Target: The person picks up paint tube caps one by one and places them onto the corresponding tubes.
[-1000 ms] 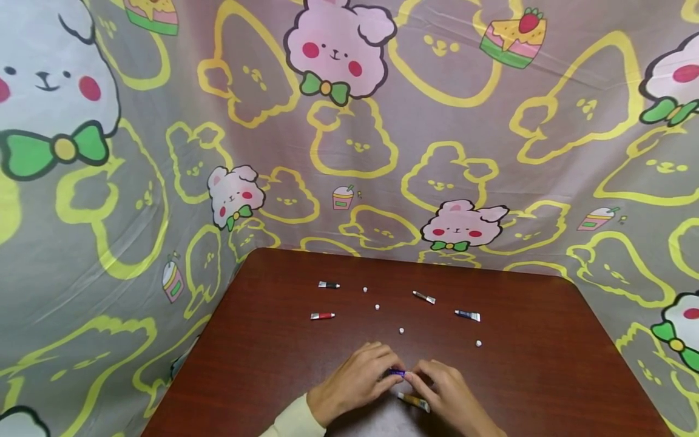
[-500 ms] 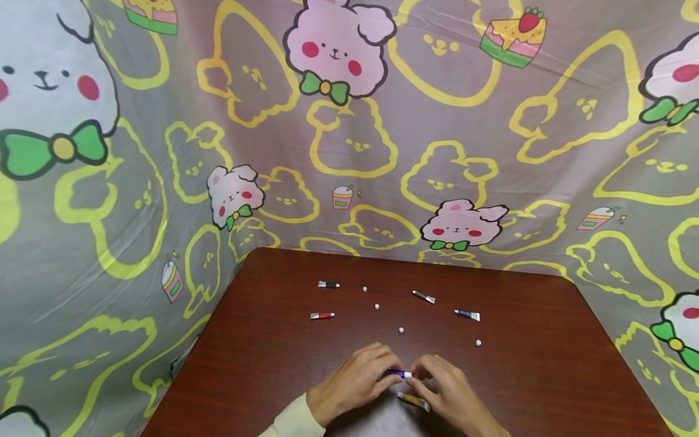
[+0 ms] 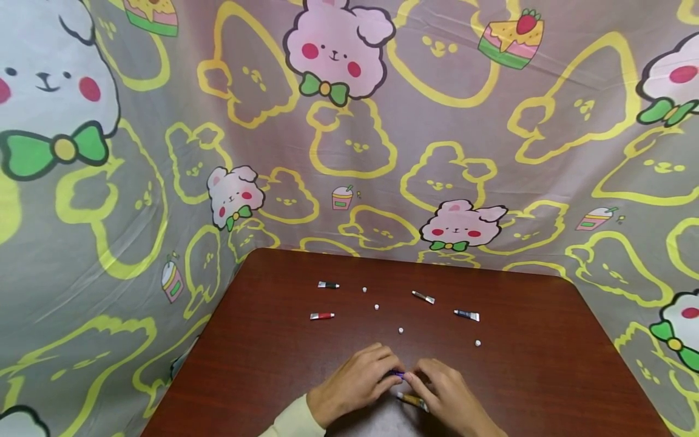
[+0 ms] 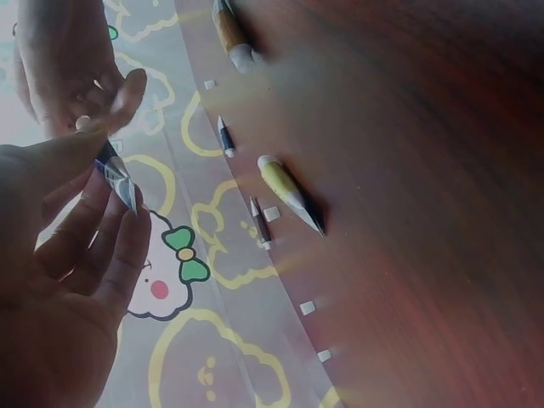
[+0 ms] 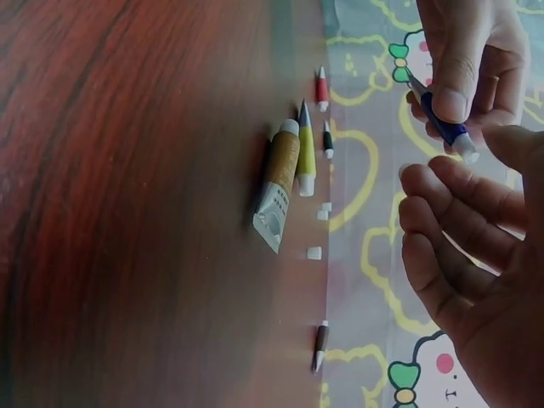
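Note:
My left hand (image 3: pixel 357 377) pinches a small blue-purple paint tube (image 5: pixel 444 121) between thumb and fingers, its white cap (image 5: pixel 465 148) pointing at the right hand. Close beside that cap is my right hand (image 3: pixel 449 391); in the right wrist view its thumb and relaxed fingers stand slightly apart from the cap. From the head view the right thumb covers the cap. Below the hands lies an ochre paint tube (image 3: pixel 412 401). A yellow paint tube (image 5: pixel 307 161) lies next to the ochre one in the right wrist view; I cannot make it out from the head.
Farther back on the brown table (image 3: pixel 262 340) lie a red tube (image 3: pixel 322 315), a dark green tube (image 3: pixel 329 285), a brown tube (image 3: pixel 423 297) and a navy tube (image 3: pixel 467 315). Several loose white caps (image 3: pixel 401 331) are scattered among them. A cartoon-print cloth (image 3: pixel 371 133) surrounds the table.
Half a second ago the white cap showed between the hands in the head view; now the right thumb has shifted left and hides it. The left hand stays put with the tube.

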A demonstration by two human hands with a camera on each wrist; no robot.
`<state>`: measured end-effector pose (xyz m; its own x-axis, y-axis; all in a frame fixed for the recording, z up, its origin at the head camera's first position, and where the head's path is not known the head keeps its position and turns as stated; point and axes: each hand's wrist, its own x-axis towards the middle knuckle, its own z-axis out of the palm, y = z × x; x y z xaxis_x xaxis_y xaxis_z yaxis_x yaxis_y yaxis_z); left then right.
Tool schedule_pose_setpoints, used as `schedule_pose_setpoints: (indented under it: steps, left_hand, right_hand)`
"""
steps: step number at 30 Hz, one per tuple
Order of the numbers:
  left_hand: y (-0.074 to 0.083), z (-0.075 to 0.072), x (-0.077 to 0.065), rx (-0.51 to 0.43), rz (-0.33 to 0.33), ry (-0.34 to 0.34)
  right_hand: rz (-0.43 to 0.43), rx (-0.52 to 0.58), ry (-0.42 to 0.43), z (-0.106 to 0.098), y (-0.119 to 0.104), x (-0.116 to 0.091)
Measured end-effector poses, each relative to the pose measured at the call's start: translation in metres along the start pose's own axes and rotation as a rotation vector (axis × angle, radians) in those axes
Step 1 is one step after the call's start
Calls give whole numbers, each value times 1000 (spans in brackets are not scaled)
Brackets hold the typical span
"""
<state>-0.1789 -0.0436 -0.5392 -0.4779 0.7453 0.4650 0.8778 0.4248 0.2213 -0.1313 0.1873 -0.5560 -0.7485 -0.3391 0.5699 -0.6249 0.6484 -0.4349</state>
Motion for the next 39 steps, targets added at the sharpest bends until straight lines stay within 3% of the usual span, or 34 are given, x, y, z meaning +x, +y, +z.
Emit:
schedule_pose_setpoints:
  steps: [3,11,18,28,39]
  left_hand:
    - [-1,1,0,5,3,-1]
    - [-1,2,0,1,-3,-10]
    - [1,1,3,20,5,4]
    - [2,2,4,90,67,32]
    - [-1,3,4,90,107,24]
  right_hand:
    - [-2,18,4,-1,0,0]
    - [-132,5,42,-3,4,1]
    - [-129,-3,53,-2,4,1]
    - [-152,-15,49,-2,5,0]
    - [-120,-1,13,-1,3,-4]
